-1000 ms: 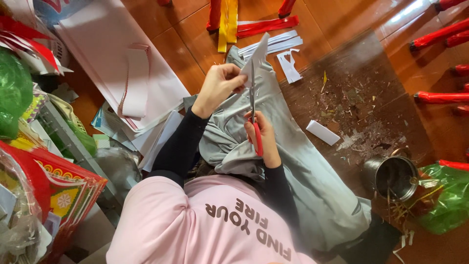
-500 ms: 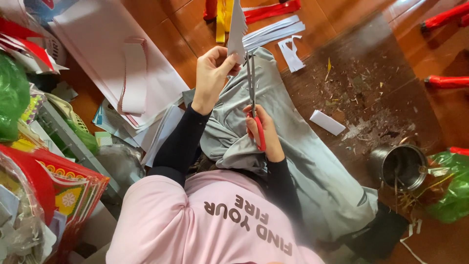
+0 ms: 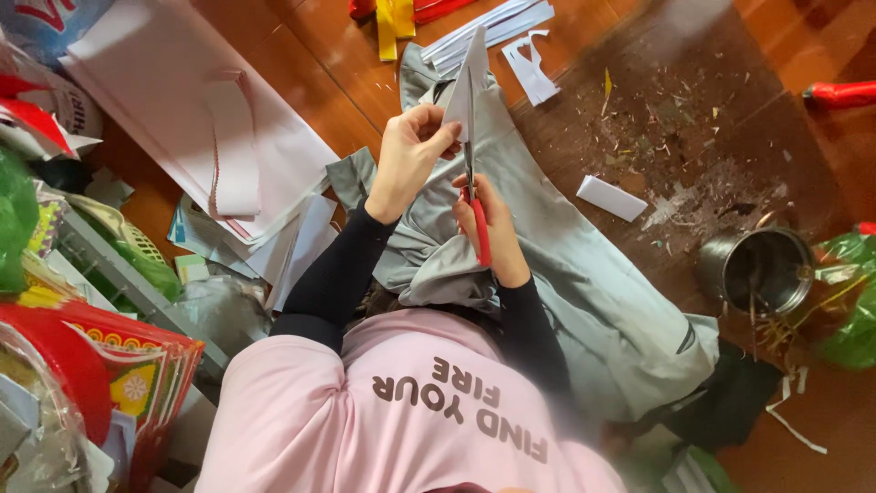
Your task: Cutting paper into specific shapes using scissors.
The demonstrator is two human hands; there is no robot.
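Reddish wooden floorboards (image 3: 319, 55) filled the scene, dusted with small scraps and debris beside a grey cloth (image 3: 584, 283) spread across the person's lap. That cloth served as the centre of everything. Above its upper end, the left hand (image 3: 411, 151) pinched a folded white paper piece (image 3: 467, 82) between thumb and fingers, its fingers curled narrowly around the lower edge so the paper stood up to a point. Just beside it, over the cloth's middle, the right hand (image 3: 488, 228) was closed around the red handles of a pair of scissors (image 3: 473, 196), whose blades ran up into the paper; how far the blades stood apart could not be told. Both forearms wore dark sleeves reaching out of a pink shirt.

Left of the cloth lay large white sheets (image 3: 182, 119) with a loose cut strip on top, and further left a heap of red and yellow printed packets (image 3: 119, 365). Beyond the cloth's top end lay white paper strips (image 3: 497, 27) and a yellow band (image 3: 388, 23). To the right of the cloth a small white rectangle (image 3: 611, 198) rested on the floor, and further right stood a round metal tin (image 3: 757, 269), with green plastic (image 3: 853, 301) near it.
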